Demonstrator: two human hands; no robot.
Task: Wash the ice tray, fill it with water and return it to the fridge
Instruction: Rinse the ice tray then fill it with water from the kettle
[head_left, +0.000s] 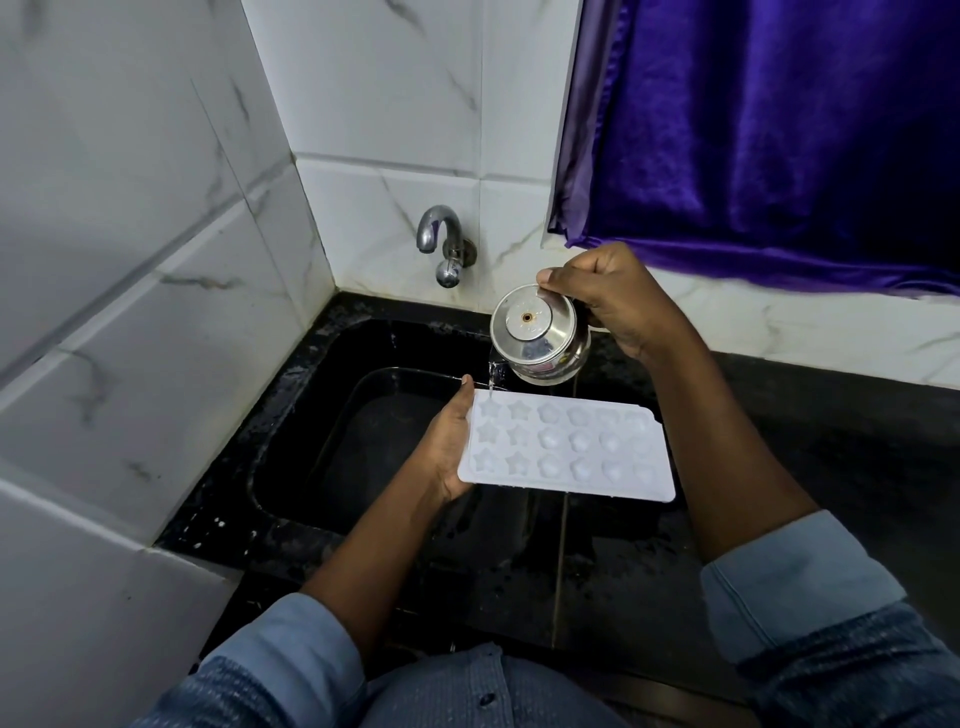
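- Pouring out of a small shiny steel pot (540, 338), a thin stream of water (491, 375) lands on the far left corner of the ice tray (566, 447)
- The pot is tipped over to the left, with its lid on. I cannot see inside it
- The right hand (613, 299) holds the pot from the right side. Its fingers are curled tight, and the thumb presses on the edge of the lid
- The ice tray is white and flat, with three rows of six little cups. Some cups are star shapes and some are round bumpy shapes
- I cannot tell how much water is in the cups
- The tray is up in the air, over the right side of the black sink (301, 415) and the black counter (831, 441) next to it
- The left hand (447, 452) holds the tray by its left short end. The thumb is on top at the far corner and the fingers go under the tray
- The sink is dark and looks wet. Little drops shine on its rim
- A silver tap (441, 239) sticks out of the white tile wall behind the sink. No water is coming out of it
- A purple curtain (779, 130) hangs at the top right
- Both arms have blue sleeves (795, 571) pushed up
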